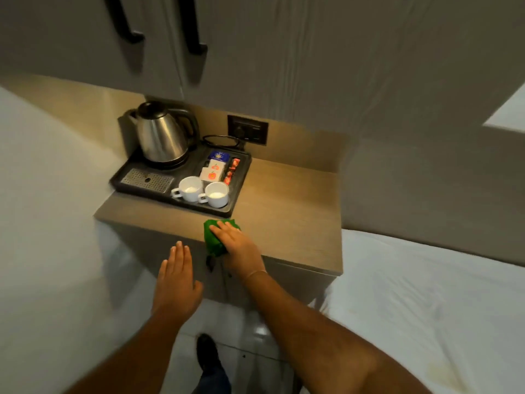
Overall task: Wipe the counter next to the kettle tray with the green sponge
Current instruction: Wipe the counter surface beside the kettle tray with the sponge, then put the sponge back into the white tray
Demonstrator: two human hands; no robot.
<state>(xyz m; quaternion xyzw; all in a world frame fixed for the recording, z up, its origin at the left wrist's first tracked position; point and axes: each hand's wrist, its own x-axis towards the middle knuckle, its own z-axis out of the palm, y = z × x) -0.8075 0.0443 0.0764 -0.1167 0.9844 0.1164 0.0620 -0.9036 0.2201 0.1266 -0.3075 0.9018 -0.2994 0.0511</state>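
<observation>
The green sponge (213, 237) lies at the front edge of the wooden counter (289, 211), just below the front right corner of the black kettle tray (241, 180). My right hand (240, 245) presses flat on the sponge, fingers pointing toward the tray. In front of the counter's edge my left hand (177, 277) hovers, palm down, fingers together and straight, holding nothing. A steel kettle (160, 135) stands on the back left of the tray.
Two white cups (203, 191), sachets (217, 167) and a drip grille (147, 180) fill the tray. A wall socket (247, 129) with a black cord sits behind it. A white bed (426, 294) lies to the right. Cabinet doors with black handles (193, 27) hang above.
</observation>
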